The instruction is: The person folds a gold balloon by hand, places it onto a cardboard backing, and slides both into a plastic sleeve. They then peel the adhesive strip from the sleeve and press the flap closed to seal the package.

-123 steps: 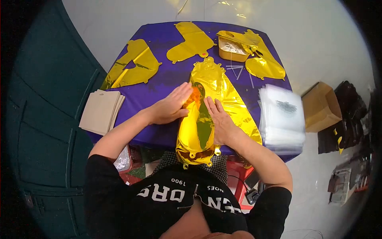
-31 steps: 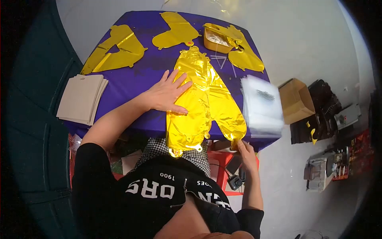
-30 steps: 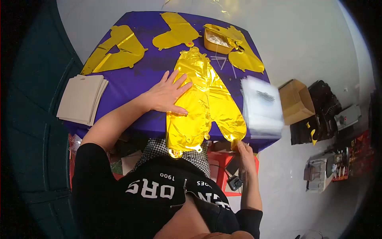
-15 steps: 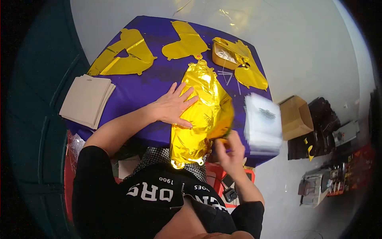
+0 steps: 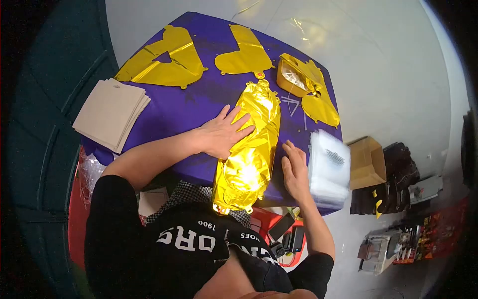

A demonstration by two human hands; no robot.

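Note:
A shiny gold foil balloon [image 5: 247,172], flat and crinkled, runs lengthwise from the middle of the table to its near edge. My left hand [image 5: 224,135] lies flat on its left side with the fingers spread. Just right of the foil, my right hand [image 5: 297,172] is at the purple cloth, fingers extended and holding nothing. Farther back lie more flat gold foil balloons: one with a triangular hole [image 5: 174,67], an L-shaped one [image 5: 244,55] and another [image 5: 321,107] partly over a yellow tub [image 5: 294,84].
Beige cards [image 5: 109,112] are stacked at the table's left. Clear plastic bags [image 5: 329,167] are piled at the right edge, near several thin white straws [image 5: 294,105]. A cardboard box [image 5: 367,162] stands beyond the purple tablecloth [image 5: 164,117]. Below the near edge are dark devices [image 5: 286,239].
My right hand has let go of the foil's right flap, which now lies folded in, and has moved away to the table. My left hand stays pressed on the foil.

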